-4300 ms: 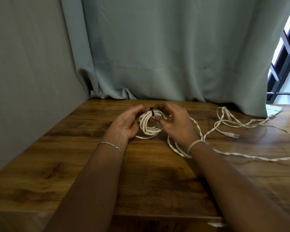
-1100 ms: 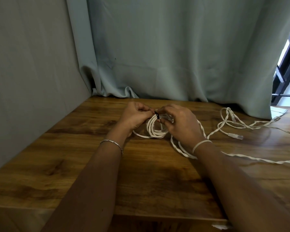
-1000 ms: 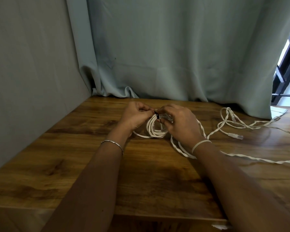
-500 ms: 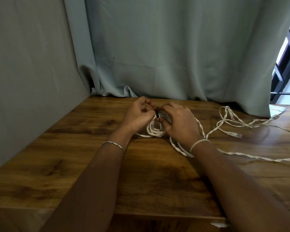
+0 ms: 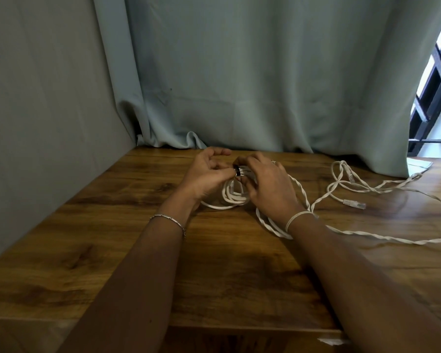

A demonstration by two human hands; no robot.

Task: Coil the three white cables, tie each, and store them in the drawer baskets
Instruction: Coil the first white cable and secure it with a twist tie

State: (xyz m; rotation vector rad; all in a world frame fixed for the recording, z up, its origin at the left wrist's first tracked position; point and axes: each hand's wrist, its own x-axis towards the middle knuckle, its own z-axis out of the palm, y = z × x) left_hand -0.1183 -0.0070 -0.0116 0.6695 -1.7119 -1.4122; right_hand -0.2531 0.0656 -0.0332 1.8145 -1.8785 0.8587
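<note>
A coiled white cable (image 5: 231,197) stands on edge at the middle of the wooden table (image 5: 112,240), with a black tie (image 5: 236,170) round its top. My left hand (image 5: 205,174) pinches the tie from the left, its other fingers raised. My right hand (image 5: 267,187) grips the coil's top from the right and hides part of it. A twisted white cable (image 5: 346,234) runs loose from under my right wrist to the right edge. Another loose white cable (image 5: 341,184) with a clear plug (image 5: 355,203) lies tangled at the right.
A grey-green curtain (image 5: 239,85) hangs along the table's back edge and a grey wall (image 5: 36,110) closes the left side. A dark window frame (image 5: 433,85) shows at the far right. A scrap of white paper (image 5: 418,164) lies under the curtain's right corner.
My left hand's fingers have lifted and spread while its thumb and finger stay on the black tie. The coil and my right hand stay in place.
</note>
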